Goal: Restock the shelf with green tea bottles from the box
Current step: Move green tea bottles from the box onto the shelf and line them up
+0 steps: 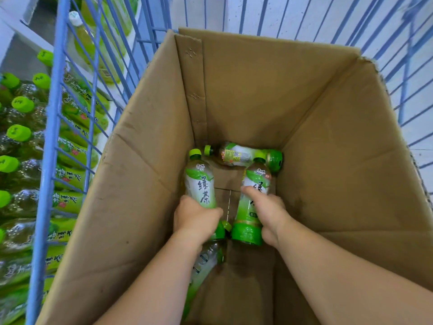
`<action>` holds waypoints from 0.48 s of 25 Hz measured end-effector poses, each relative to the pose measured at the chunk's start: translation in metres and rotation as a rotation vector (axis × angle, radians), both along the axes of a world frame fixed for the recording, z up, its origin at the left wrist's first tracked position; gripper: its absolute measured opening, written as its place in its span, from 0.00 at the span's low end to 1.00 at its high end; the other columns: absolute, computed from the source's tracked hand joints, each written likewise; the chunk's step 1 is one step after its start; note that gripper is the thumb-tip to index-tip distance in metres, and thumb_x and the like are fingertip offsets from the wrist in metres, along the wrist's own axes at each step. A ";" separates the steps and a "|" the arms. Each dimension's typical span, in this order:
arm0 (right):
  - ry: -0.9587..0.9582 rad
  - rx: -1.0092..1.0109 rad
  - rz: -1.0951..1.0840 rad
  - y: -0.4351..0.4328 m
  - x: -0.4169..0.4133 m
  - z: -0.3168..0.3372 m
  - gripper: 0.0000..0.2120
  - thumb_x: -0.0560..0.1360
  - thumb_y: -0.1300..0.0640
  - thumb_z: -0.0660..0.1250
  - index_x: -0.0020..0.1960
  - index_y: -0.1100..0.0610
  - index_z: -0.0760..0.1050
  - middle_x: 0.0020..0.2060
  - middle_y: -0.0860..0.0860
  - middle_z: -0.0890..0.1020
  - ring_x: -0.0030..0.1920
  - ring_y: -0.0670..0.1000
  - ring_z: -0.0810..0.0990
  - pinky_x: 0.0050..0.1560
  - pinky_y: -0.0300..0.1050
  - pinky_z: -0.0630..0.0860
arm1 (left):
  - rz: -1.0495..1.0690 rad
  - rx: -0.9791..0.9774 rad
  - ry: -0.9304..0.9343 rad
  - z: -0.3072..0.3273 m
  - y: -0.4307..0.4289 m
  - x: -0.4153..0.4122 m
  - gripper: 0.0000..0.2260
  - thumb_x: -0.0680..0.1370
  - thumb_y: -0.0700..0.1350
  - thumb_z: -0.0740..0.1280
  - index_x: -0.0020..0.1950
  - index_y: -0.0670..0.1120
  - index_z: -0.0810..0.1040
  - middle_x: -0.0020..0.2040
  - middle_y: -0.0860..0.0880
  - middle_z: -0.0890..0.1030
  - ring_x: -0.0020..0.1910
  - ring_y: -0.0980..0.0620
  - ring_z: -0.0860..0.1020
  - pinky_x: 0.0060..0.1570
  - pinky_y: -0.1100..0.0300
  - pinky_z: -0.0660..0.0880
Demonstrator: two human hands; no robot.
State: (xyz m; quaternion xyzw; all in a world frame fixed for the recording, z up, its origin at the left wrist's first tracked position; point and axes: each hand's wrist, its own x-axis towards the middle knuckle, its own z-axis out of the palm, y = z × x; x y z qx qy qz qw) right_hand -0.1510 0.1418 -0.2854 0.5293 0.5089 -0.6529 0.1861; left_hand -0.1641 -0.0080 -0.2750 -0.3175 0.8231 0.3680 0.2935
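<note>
I am looking down into a blue wire cage (54,127) that holds a tall cardboard box (332,141), open at the top. The box takes up most of my view. To the left, through the cage bars, the shelf (28,35) already carries rows of shelved bottles (70,146) with green caps, lying close together from far to near. I judge the restocking well advanced.

The box is nearly empty, and I count four green tea bottles on its floor. One far bottle (234,156) lies on its side against the far wall. One near bottle (206,261) lies partly under my left forearm, so I cannot see it whole.

The other two are in my hands, which are apart with bare box floor between them. My left hand (196,216) is wrapped round the lower body of the left bottle (201,184). My right hand (269,207) is curled round the middle of the right bottle (254,181), thumb across its label. Both caps point toward the far wall.

I cannot tell whether either bottle is clear of the box floor. What is left, as I read it: bring these two to the shelf, then come back for the last two.
</note>
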 end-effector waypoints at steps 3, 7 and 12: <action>0.023 -0.024 0.048 0.001 0.008 0.013 0.22 0.70 0.54 0.80 0.60 0.58 0.78 0.49 0.61 0.86 0.44 0.62 0.87 0.43 0.61 0.85 | -0.009 0.023 -0.031 0.023 -0.006 0.012 0.22 0.58 0.50 0.77 0.50 0.46 0.79 0.46 0.46 0.84 0.45 0.45 0.83 0.50 0.50 0.82; 0.027 0.029 0.095 0.000 0.019 0.041 0.20 0.70 0.53 0.78 0.58 0.57 0.78 0.45 0.60 0.86 0.36 0.58 0.86 0.33 0.50 0.82 | 0.005 0.074 -0.034 0.056 -0.005 0.027 0.28 0.56 0.50 0.75 0.54 0.44 0.78 0.49 0.45 0.83 0.46 0.43 0.83 0.51 0.48 0.83; 0.038 0.022 0.157 0.002 0.035 0.088 0.20 0.71 0.53 0.77 0.59 0.57 0.77 0.45 0.61 0.86 0.36 0.60 0.86 0.35 0.52 0.82 | -0.025 0.068 0.025 0.106 -0.007 0.047 0.29 0.58 0.50 0.75 0.55 0.46 0.70 0.50 0.47 0.80 0.50 0.43 0.81 0.54 0.48 0.80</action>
